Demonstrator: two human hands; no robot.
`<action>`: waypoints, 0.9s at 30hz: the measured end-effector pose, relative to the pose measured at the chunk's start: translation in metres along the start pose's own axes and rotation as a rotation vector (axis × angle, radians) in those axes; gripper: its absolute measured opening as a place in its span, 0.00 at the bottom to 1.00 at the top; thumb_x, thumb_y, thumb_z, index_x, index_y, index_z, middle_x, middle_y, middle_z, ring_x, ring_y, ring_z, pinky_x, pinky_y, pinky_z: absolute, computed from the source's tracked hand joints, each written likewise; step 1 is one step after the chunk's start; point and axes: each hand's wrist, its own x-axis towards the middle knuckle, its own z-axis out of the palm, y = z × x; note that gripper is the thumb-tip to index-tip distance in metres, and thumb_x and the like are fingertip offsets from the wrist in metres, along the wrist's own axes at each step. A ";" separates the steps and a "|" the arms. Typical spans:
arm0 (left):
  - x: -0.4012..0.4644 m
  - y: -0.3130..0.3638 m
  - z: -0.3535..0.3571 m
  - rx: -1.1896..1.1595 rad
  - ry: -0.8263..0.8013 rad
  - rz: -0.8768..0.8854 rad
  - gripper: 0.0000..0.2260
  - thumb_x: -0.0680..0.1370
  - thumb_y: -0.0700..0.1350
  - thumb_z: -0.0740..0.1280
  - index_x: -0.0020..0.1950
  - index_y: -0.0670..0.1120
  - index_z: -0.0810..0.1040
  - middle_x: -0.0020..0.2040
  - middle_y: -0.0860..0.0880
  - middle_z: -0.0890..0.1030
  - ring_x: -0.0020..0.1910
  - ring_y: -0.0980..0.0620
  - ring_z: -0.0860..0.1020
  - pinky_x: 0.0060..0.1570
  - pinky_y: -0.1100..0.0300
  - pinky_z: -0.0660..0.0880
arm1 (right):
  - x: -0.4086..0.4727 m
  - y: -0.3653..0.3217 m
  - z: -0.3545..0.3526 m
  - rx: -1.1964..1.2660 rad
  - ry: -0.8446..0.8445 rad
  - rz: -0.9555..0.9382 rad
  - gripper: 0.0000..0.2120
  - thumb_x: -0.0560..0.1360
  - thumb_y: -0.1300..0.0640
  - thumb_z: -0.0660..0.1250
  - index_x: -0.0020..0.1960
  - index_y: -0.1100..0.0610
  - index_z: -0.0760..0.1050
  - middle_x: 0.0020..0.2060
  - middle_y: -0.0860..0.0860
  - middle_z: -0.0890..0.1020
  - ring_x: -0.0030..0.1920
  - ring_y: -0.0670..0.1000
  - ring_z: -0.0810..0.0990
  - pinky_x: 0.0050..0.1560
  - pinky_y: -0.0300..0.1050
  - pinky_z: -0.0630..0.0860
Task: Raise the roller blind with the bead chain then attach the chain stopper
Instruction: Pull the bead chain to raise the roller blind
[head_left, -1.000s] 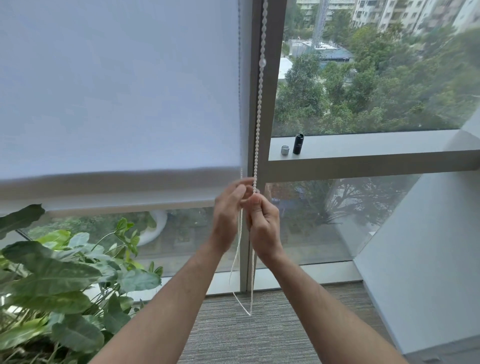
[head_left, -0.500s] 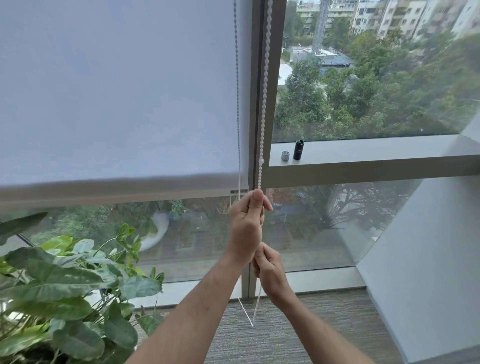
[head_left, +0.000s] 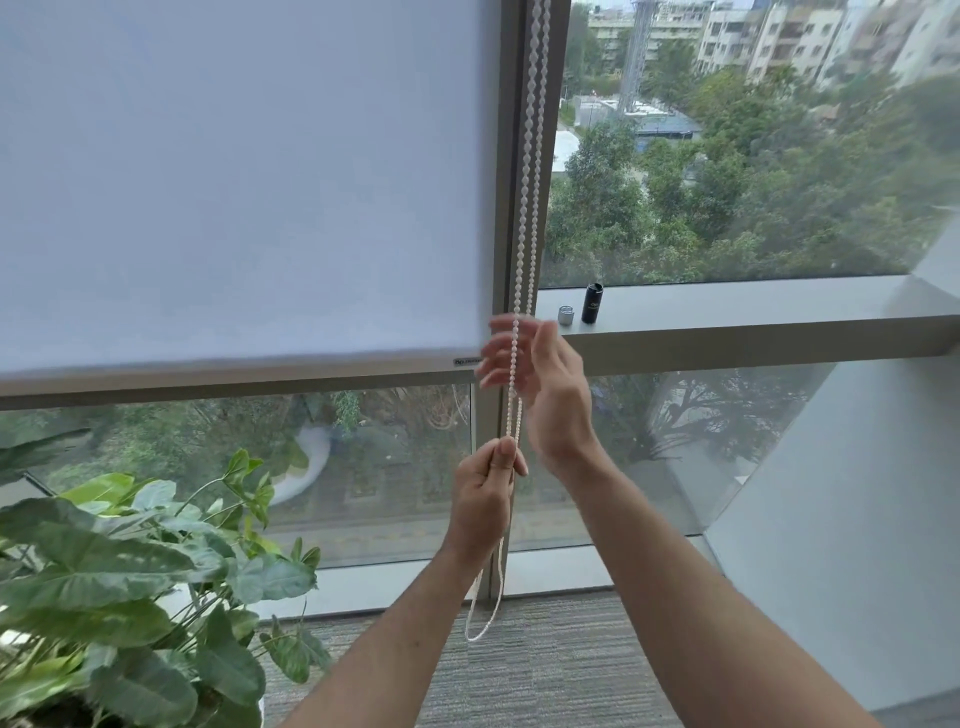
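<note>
**Hands swap places on the bead chain**

At the window frame, the left hand (head_left: 485, 493) now sits low, pinching the bead chain (head_left: 525, 208) between thumb and fingers, where half a second ago it was the upper hand. The right hand (head_left: 545, 387) has come up from below and is now the higher one, fingers spread and blurred around the chain just beside the blind's lower corner; whether it actually touches the beads I cannot tell.

One roller blind (head_left: 244, 182) covers the left pane, and its bottom bar (head_left: 234, 376) hangs at about the level of the ledge (head_left: 727, 306), much as in the earlier frames relative to the frame. Two strands of chain run down the post (head_left: 551, 156) and join in one loop (head_left: 480, 623) that dangles below the left hand, above the carpet (head_left: 545, 675).

Two small cylinders stand on the ledge, close together: one silver (head_left: 565, 315) and one taller black (head_left: 592, 303). One leafy plant (head_left: 119, 587) fills the lower left.
</note>
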 end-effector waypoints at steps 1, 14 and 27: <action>0.000 0.000 -0.001 0.001 -0.004 -0.005 0.17 0.81 0.48 0.59 0.33 0.50 0.75 0.22 0.56 0.63 0.22 0.58 0.59 0.24 0.58 0.54 | 0.008 -0.012 0.007 0.008 -0.016 -0.031 0.21 0.83 0.47 0.50 0.57 0.58 0.78 0.39 0.55 0.80 0.36 0.55 0.77 0.36 0.49 0.74; -0.014 -0.022 -0.026 0.098 -0.143 -0.138 0.17 0.80 0.52 0.59 0.34 0.50 0.79 0.25 0.52 0.64 0.25 0.55 0.61 0.27 0.61 0.59 | -0.004 0.006 0.023 -0.225 0.117 -0.135 0.20 0.84 0.51 0.54 0.33 0.50 0.66 0.25 0.46 0.66 0.25 0.48 0.61 0.27 0.44 0.59; 0.046 0.084 -0.019 -0.049 -0.061 0.145 0.16 0.81 0.56 0.59 0.56 0.50 0.82 0.47 0.44 0.82 0.48 0.44 0.80 0.50 0.45 0.76 | -0.058 0.072 0.004 -0.366 0.108 -0.015 0.19 0.81 0.55 0.56 0.33 0.43 0.68 0.26 0.40 0.70 0.28 0.40 0.64 0.31 0.36 0.62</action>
